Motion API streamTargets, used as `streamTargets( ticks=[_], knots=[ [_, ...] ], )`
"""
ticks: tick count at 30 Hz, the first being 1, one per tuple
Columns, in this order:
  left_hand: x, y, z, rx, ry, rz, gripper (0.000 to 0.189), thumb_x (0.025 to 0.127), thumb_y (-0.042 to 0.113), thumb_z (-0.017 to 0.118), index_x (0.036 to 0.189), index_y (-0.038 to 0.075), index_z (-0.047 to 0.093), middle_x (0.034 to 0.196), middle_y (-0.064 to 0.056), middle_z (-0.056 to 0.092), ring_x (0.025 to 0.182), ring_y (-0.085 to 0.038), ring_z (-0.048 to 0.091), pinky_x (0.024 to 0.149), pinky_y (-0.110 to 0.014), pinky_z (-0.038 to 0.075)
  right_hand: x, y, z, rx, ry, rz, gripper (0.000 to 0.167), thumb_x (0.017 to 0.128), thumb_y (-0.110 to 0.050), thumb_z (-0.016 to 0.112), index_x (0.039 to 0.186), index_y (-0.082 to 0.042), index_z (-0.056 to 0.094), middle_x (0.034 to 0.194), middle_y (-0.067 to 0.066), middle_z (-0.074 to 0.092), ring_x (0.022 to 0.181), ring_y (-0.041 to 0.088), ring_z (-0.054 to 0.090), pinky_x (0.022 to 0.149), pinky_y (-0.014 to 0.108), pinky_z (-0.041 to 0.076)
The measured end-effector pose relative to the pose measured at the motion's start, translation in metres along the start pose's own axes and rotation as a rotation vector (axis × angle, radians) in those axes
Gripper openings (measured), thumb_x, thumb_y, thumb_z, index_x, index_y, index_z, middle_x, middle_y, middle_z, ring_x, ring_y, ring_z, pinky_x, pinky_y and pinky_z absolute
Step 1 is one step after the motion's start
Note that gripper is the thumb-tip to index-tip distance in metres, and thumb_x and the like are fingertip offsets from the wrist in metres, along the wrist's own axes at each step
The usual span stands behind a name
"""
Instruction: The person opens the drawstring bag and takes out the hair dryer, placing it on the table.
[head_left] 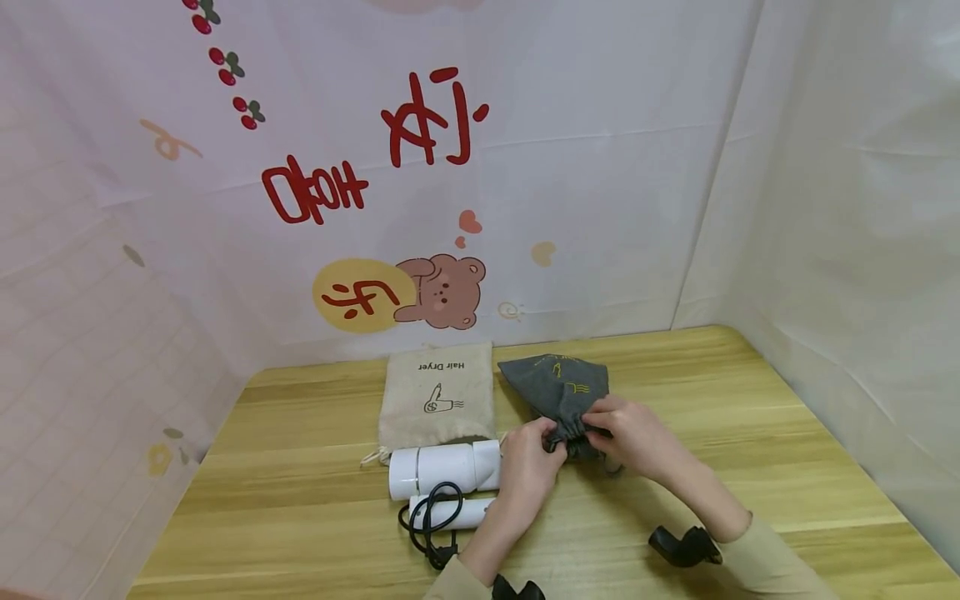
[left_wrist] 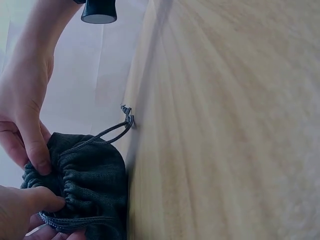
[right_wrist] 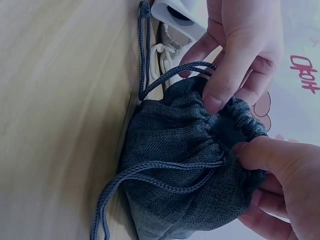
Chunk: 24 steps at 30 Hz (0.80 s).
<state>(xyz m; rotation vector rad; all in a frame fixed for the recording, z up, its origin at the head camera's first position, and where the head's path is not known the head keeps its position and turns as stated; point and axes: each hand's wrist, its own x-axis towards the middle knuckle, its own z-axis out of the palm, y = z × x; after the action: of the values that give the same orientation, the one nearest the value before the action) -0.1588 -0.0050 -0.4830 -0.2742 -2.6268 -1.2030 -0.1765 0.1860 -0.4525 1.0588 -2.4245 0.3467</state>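
A dark grey drawstring bag (head_left: 555, 387) with yellow print lies near the back of the table. My left hand (head_left: 528, 462) pinches one side of its gathered mouth, while my right hand (head_left: 633, 437) pinches the other. In the right wrist view, the bag's neck (right_wrist: 200, 115) is bunched, and a small opening shows between my two thumbs. Its braided cords (right_wrist: 165, 170) hang out on both sides. The left wrist view shows the thumbs of both hands pressed against the ruffled fabric (left_wrist: 85, 170). Whatever is inside the bag is hidden.
Left of the grey bag lies a beige drawstring bag (head_left: 438, 396) labelled Hair Dryer. In front of it sits a white hair dryer (head_left: 442, 468), partly behind my left hand, with a coiled black cord (head_left: 427, 525). A printed white curtain (head_left: 600, 208) encloses the table (head_left: 300, 483).
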Motion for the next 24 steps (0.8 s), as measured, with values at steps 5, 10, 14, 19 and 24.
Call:
streamTargets(
  ticks=[5, 10, 14, 19, 24],
  knots=[
    [0.0006, -0.0008, -0.0009, -0.022, -0.019, -0.006, 0.013, 0.085, 0.006, 0.083, 0.097, 0.010, 0.081, 0.086, -0.002, 0.081, 0.071, -0.006, 0.068, 0.062, -0.017, 0.049, -0.0004, 0.0031, 0.0003, 0.000, -0.001, -0.001, 0.020, 0.075, -0.001, 0.090, 0.093, -0.001, 0.082, 0.086, 0.004, 0.074, 0.075, 0.015, 0.069, 0.062, 0.021, 0.057],
    [0.0003, -0.0012, -0.0020, -0.030, -0.031, -0.023, 0.013, 0.086, 0.006, 0.082, 0.099, 0.009, 0.081, 0.091, -0.003, 0.082, 0.078, -0.011, 0.073, 0.064, -0.018, 0.052, -0.0015, 0.0060, 0.0001, -0.001, -0.017, 0.028, 0.021, 0.077, -0.001, 0.089, 0.096, 0.000, 0.082, 0.088, 0.005, 0.075, 0.077, 0.017, 0.071, 0.063, 0.023, 0.059],
    [0.0010, 0.0012, -0.0021, -0.024, -0.025, -0.030, 0.014, 0.085, 0.005, 0.081, 0.098, 0.011, 0.081, 0.090, -0.002, 0.082, 0.076, -0.011, 0.072, 0.063, -0.017, 0.050, -0.0004, 0.0057, 0.0009, 0.004, -0.001, 0.024, 0.016, 0.079, -0.003, 0.088, 0.094, -0.001, 0.082, 0.087, 0.004, 0.075, 0.075, 0.016, 0.071, 0.063, 0.022, 0.058],
    [0.0031, 0.0056, -0.0002, -0.043, -0.030, -0.048, 0.011, 0.086, 0.011, 0.081, 0.097, 0.011, 0.080, 0.090, -0.003, 0.082, 0.079, -0.012, 0.073, 0.064, -0.019, 0.050, 0.0041, 0.0048, 0.0036, 0.001, 0.054, -0.032, 0.008, 0.080, -0.006, 0.087, 0.084, -0.007, 0.080, 0.083, 0.000, 0.071, 0.072, 0.011, 0.066, 0.060, 0.021, 0.055],
    [0.0045, 0.0055, 0.0019, -0.035, -0.045, -0.047, 0.011, 0.088, 0.010, 0.083, 0.098, 0.011, 0.079, 0.094, -0.002, 0.082, 0.089, -0.017, 0.077, 0.071, -0.023, 0.056, 0.0066, 0.0057, 0.0033, -0.005, 0.079, -0.055, 0.016, 0.077, -0.002, 0.089, 0.091, -0.004, 0.083, 0.085, 0.002, 0.067, 0.072, 0.011, 0.061, 0.059, 0.018, 0.051]
  ],
)
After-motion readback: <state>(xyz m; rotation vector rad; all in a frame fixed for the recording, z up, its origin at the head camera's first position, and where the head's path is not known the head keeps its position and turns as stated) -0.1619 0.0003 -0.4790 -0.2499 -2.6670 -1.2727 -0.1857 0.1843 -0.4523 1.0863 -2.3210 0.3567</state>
